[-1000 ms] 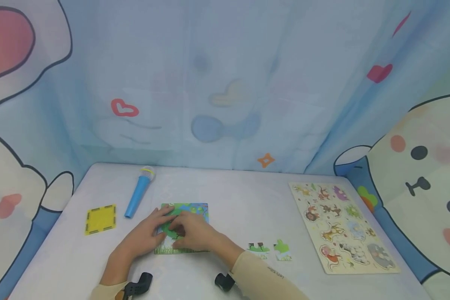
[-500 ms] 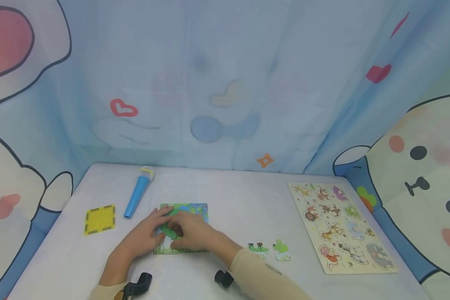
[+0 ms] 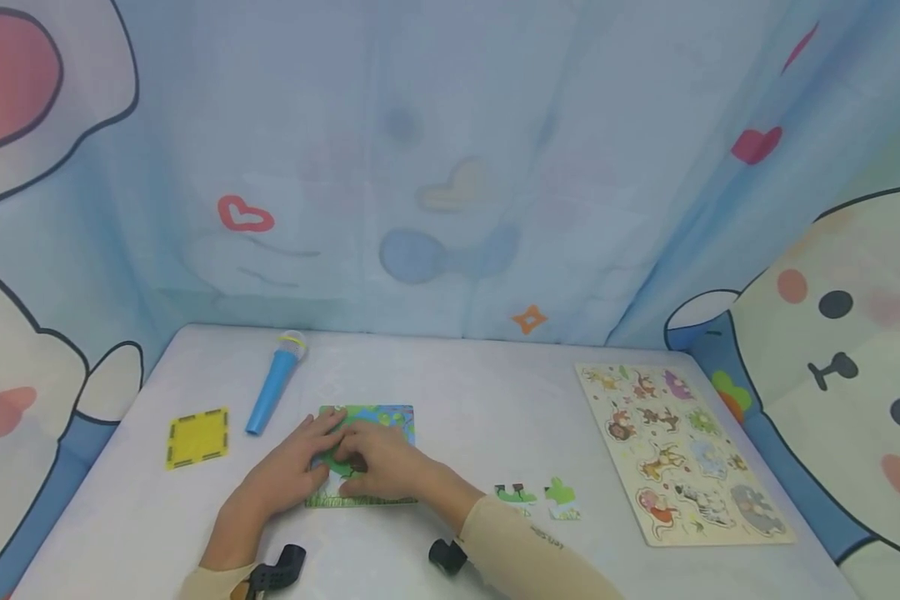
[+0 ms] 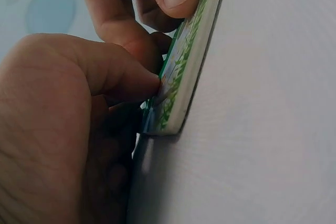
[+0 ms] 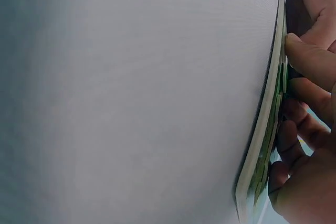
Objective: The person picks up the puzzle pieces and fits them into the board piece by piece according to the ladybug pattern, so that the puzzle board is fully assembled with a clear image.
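A jigsaw puzzle board [image 3: 393, 414] with green and blue artwork and a grassy front border lies flat on the white table. My left hand [image 3: 290, 471] rests across its left side, fingers extended toward the back edge. In the left wrist view the left thumb [image 4: 121, 74] touches the board face near the edge. Over the board's middle, my right hand [image 3: 386, 462] has its fingers bent down, thumb and fingertips pinching at a puzzle piece [image 5: 285, 77] on the board. Both hands hide much of the picture. Two loose puzzle pieces lie to the right, a green-topped piece [image 3: 562, 493] among them.
A blue toy microphone [image 3: 272, 390] and a yellow square tile [image 3: 197, 438] lie to the left. A wooden animal puzzle board [image 3: 648, 521] lies at the right. Behind the table [image 3: 495, 392] hangs a printed blue curtain [image 3: 330, 167].
Both hands stay nearly in place on the puzzle board, the right fingers shifting only slightly. The whole head view has drifted a few pixels.
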Demonstrator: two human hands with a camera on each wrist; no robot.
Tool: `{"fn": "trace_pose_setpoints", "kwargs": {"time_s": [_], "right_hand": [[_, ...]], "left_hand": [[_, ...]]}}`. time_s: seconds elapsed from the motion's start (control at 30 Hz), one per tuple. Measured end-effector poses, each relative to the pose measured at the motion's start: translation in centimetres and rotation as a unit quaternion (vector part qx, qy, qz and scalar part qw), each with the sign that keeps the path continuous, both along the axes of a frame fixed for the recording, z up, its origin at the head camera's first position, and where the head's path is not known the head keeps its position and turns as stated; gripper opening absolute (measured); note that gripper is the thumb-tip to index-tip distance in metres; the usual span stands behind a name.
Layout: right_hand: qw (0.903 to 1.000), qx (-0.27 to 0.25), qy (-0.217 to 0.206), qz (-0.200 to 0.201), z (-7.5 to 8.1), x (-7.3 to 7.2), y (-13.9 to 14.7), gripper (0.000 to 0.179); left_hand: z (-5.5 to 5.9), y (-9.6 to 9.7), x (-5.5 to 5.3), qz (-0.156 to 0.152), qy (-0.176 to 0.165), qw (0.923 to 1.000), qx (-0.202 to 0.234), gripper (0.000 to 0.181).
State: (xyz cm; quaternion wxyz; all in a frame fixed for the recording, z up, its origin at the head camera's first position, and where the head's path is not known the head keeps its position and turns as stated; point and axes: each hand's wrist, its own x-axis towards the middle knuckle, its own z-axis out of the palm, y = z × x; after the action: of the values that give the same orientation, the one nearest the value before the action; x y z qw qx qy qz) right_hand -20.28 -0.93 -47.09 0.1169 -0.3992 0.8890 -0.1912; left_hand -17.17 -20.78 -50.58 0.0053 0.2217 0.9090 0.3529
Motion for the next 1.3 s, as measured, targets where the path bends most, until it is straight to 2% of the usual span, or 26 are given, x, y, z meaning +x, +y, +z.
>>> {"fn": "trace_pose_setpoints", "kwargs": {"time_s": [0.17,0.33,0.47,0.7,0.9,1.13,1.3], "right_hand": [[0.9997,-0.008,-0.023,-0.002,-0.06,-0.29,-0.08,0.039],[0.9987,-0.023,-0.041,0.018,-0.45,-0.78,0.36,0.036],[0.9982,-0.028,-0.043,0.030,-0.33,-0.84,0.48,0.036],[0.9987,-0.019,-0.043,0.017,0.11,-0.67,0.48,0.037],[0.9986,-0.023,-0.043,0.023,-0.05,-0.68,0.52,0.034],[0.9997,-0.002,-0.006,0.025,-0.27,-0.62,0.17,0.034],[0.9991,0.026,0.019,0.028,0.02,-0.27,-0.11,0.027]], "left_hand": [[0.05,-0.24,-0.02,-0.010,0.016,0.9998,0.006,0.061],[0.01,-0.36,0.00,-0.017,0.030,0.9993,0.014,0.060],[0.00,-0.39,0.11,-0.012,0.024,0.9995,0.015,0.059],[-0.03,-0.24,0.07,-0.004,0.008,0.9997,0.024,0.060],[0.07,-0.06,0.00,-0.007,0.008,0.9999,0.004,0.060],[0.00,-0.06,-0.04,-0.006,0.008,0.9999,-0.005,0.061],[-0.13,-0.09,-0.06,-0.003,0.009,0.9999,-0.010,0.062]]}}
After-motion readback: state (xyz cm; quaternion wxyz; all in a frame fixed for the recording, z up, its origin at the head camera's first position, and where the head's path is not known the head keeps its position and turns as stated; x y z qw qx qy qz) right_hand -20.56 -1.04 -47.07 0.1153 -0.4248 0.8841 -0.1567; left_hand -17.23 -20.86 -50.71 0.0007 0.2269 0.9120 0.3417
